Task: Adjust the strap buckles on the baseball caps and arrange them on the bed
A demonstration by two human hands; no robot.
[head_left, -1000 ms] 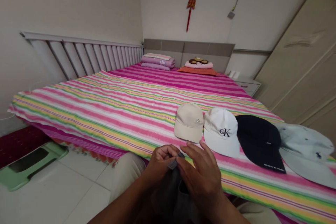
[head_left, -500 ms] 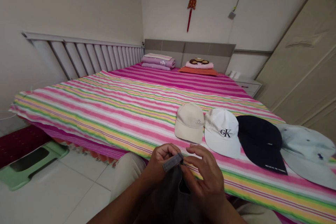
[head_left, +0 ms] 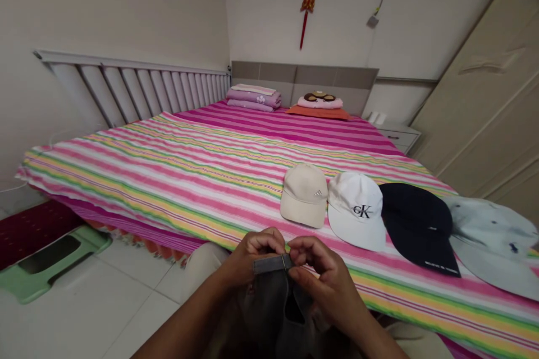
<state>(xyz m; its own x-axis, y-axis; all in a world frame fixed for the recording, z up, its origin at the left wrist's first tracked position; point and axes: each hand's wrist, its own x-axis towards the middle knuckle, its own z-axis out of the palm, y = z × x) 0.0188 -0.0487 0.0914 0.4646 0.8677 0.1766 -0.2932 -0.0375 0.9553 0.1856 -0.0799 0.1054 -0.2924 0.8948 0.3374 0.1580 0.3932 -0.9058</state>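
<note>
A dark grey cap (head_left: pixel 269 303) hangs low in front of me, its back strap and rear opening facing up. My left hand (head_left: pixel 256 252) pinches the strap from the left, near its upper edge. On the other side, my right hand (head_left: pixel 322 272) has thumb and fingers closed on the strap's right end by the buckle. Beyond my hands a beige cap (head_left: pixel 304 196), a white cap (head_left: pixel 357 213), a black cap (head_left: pixel 416 227) and a pale blue cap (head_left: pixel 494 241) lie in a row on the bed.
The striped bedspread (head_left: pixel 168 179) spreads ahead, with folded purple bedding (head_left: pixel 253 99) and a pink pillow (head_left: pixel 320 102) by the headboard. A green stool (head_left: pixel 54 263) stands on the floor at left; a nightstand (head_left: pixel 398 137) is at the far right.
The grey cap's strap has turned from slanted to nearly level. My right hand's fingers, spread before, have closed on the strap near the buckle.
</note>
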